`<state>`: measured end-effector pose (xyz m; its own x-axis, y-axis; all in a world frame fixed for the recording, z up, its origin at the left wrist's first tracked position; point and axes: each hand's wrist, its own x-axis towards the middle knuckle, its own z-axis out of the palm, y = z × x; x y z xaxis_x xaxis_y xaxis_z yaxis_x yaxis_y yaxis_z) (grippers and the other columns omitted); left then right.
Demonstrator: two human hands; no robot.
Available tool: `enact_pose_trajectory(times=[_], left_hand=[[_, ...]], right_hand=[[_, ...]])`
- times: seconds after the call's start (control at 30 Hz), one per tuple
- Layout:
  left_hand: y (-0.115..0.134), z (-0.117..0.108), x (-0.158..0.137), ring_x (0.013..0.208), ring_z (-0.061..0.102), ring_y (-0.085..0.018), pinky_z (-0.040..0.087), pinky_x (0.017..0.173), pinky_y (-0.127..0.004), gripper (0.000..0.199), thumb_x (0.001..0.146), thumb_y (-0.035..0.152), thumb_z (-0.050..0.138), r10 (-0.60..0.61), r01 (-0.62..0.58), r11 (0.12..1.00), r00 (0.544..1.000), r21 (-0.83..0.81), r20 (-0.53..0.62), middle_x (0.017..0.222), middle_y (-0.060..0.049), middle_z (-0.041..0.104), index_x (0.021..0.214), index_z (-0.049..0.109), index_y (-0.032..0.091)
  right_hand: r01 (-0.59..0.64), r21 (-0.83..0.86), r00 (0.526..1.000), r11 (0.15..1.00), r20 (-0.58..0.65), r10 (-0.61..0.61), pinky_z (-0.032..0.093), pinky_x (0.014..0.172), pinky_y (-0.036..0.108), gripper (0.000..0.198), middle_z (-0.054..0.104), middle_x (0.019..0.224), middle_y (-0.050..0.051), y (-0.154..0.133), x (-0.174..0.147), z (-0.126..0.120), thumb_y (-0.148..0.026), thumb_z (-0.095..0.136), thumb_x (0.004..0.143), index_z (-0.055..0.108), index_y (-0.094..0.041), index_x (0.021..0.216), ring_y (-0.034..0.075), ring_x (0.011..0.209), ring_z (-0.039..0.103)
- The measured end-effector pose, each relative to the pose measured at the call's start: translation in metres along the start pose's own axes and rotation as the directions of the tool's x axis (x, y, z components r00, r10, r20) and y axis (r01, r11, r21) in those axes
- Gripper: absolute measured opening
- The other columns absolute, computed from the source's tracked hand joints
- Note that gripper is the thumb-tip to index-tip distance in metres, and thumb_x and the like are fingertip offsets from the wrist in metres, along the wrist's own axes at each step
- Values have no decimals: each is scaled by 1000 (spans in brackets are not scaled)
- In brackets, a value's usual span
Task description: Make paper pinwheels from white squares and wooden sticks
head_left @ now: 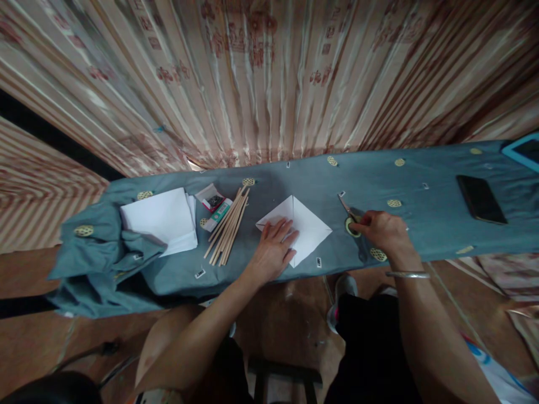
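A square white sheet of paper (312,229) lies turned like a diamond on the cloth, with short cuts or dark lines running in from its corners. Spread flat over its left half is my left hand (275,249). To the right of the paper, my right hand (381,230) has its fingers pinched on the handle of a pair of scissors (347,210). The blades point up and to the left, away from the sheet. One green-yellow handle loop shows below the fingertips; the other is partly covered by the hand.
A bundle of wooden sticks (229,227) lies left of the paper, beside a small opened box (214,205) with dark contents. Further left is a stack of white paper (162,219), partly under bunched cloth (103,247). A black phone (481,199) rests at the right, and a blue-edged device (522,151) beyond it.
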<state>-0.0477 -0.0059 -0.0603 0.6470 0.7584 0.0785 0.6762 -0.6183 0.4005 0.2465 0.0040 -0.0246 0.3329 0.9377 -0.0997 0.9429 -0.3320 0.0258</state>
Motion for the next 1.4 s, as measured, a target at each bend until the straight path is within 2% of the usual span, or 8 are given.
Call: enact_pose_trajectory(times=[0.13, 0.2, 0.33, 0.47, 0.63, 0.83, 1.17, 1.4], left_hand=[[1, 1, 0, 146, 32, -29, 18, 121, -59, 41, 95, 28, 50, 9, -8, 1000, 1000, -14, 21, 150, -14, 48, 135, 55, 17], [1, 0, 0, 146, 33, -29, 18, 121, -59, 41, 95, 27, 50, 11, -10, 1000, 1000, -16, 19, 149, -14, 49, 135, 55, 17], [1, 0, 0, 144, 35, -30, 20, 120, -60, 40, 94, 28, 52, 14, -14, 1000, 1000, -19, 5, 149, -13, 49, 133, 56, 17], [1, 0, 0, 144, 35, -29, 21, 120, -60, 41, 93, 28, 54, 14, -14, 1000, 1000, -24, -4, 148, -12, 51, 133, 56, 19], [2, 2, 0, 144, 36, -29, 20, 121, -58, 41, 93, 29, 54, 4, -4, 1000, 1000, -19, 3, 149, -10, 50, 133, 56, 20], [3, 1, -1, 143, 36, -29, 20, 121, -58, 40, 95, 31, 52, 2, -2, 999, 1000, -34, -4, 148, -11, 50, 132, 56, 19], [2, 3, -2, 144, 34, -29, 20, 121, -58, 39, 95, 30, 52, 3, -4, 999, 1000, -46, -16, 149, -10, 49, 132, 56, 20], [1, 0, -4, 148, 30, -29, 20, 121, -56, 50, 94, 35, 54, -2, 0, 999, 999, -47, -33, 155, -15, 41, 140, 47, 16]], right_hand=[[25, 75, 998, 997, -62, -20, 43, 63, 33, 24, 75, 83, 13, -6, -3, -5, -38, 60, 85, 74, -19, 86, 28, 75, 69], [125, 204, 984, 971, -151, -95, 47, 68, 34, 25, 76, 90, 13, -21, -6, -4, -32, 54, 88, 74, -18, 95, 28, 80, 70], [485, 518, 874, 704, -293, -387, 52, 88, 34, 29, 76, 107, 8, -68, -12, 8, -25, 47, 91, 74, -21, 102, 23, 98, 70], [579, 574, 811, 579, -333, -481, 51, 95, 34, 27, 77, 104, 5, -104, -10, 25, -21, 49, 90, 75, -23, 97, 22, 101, 70], [610, 489, 793, 624, -375, -481, 49, 97, 35, 27, 76, 103, 8, -117, 4, 35, -18, 49, 90, 75, -20, 97, 22, 101, 68], [553, 411, 820, 725, -424, -384, 49, 91, 36, 28, 75, 99, 12, -133, 19, 40, -19, 47, 92, 74, -17, 95, 24, 93, 66], [460, 421, 849, 782, -466, -248, 49, 91, 40, 32, 74, 100, 15, -150, 34, 44, -19, 43, 92, 75, -17, 96, 27, 96, 64], [503, 359, 826, 787, -467, -315, 44, 104, 44, 41, 67, 125, 18, -129, 12, 25, -23, 37, 97, 65, -10, 123, 29, 118, 59]])
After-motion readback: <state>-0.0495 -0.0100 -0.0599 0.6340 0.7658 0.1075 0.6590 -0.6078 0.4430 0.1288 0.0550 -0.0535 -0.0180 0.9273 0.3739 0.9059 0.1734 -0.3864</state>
